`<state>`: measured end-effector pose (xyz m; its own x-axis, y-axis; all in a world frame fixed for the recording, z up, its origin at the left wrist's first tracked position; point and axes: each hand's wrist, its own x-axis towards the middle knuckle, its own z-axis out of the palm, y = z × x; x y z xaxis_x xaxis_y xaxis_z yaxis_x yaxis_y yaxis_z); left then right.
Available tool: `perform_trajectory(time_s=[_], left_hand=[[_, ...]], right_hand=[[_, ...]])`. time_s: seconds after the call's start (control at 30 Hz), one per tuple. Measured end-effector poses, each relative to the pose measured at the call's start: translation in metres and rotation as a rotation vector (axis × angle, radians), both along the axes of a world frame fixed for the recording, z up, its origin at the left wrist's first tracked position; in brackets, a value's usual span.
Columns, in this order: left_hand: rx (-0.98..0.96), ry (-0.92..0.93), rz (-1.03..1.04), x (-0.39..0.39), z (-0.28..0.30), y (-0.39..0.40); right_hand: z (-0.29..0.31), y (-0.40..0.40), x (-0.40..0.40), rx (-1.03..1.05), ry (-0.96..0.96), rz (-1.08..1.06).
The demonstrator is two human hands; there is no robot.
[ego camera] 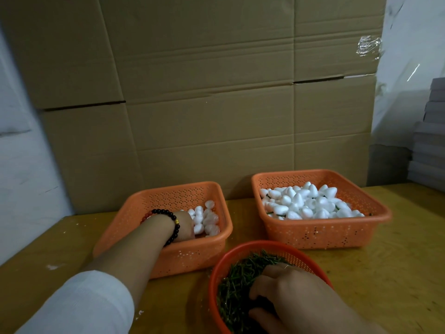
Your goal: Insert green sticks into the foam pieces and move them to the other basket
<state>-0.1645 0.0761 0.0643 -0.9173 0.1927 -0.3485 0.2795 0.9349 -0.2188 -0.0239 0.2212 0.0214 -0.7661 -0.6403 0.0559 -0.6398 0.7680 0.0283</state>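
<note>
The left hand [184, 226] is sunk among foam pieces [204, 219] in the left basket [192, 256]; its grip is hidden. The right hand [291, 292] is curled into green sticks [240, 280]; a hold cannot be confirmed.

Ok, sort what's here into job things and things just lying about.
Job: left basket of plain foam pieces, round basket of green sticks, right basket of finished pieces, both hands.
Lying about: cardboard boxes, grey stack.
</note>
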Motion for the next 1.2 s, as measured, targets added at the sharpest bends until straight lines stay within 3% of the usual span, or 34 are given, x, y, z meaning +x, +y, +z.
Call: perform_trajectory(time_s=[0.03, 0.07, 0.13, 0.2, 0.33, 0.47, 0.57, 0.7, 1.2], left_hand=[[0.102, 0.027, 0.051, -0.002, -0.003, -0.002], [0.239, 0.058, 0.092, -0.004, -0.005, -0.007], [0.525, 0.145, 0.170, -0.002, -0.006, -0.015], [0.812, 0.228, 0.260, 0.006, -0.002, -0.018], [1.368, 0.319, 0.232, 0.036, -0.001, -0.008], [1.987, 0.087, 0.224, 0.081, -0.004, 0.007], [2.306, -0.324, 0.272, 0.102, -0.008, 0.013], [2.441, -0.531, 0.301, 0.115, -0.007, 0.022], [2.431, -0.589, 0.392, 0.123, 0.000, 0.021]], right_hand=[[-0.006, 0.060, 0.025, -0.014, 0.149, 0.131], [-0.008, 0.067, 0.032, -0.191, 0.019, 0.010], [-0.006, 0.079, 0.018, -0.250, 0.141, -0.199], [-0.007, 0.071, 0.017, -0.355, 0.162, -0.137], [-0.010, 0.084, 0.013, -0.511, 0.171, -0.198], [-0.012, 0.083, 0.018, -0.679, 0.209, -0.154], [-0.013, 0.085, 0.019, -0.764, 0.285, -0.090], [-0.017, 0.085, 0.021, -0.808, 0.324, -0.049], [-0.021, 0.083, 0.022, -0.747, 0.341, -0.041]])
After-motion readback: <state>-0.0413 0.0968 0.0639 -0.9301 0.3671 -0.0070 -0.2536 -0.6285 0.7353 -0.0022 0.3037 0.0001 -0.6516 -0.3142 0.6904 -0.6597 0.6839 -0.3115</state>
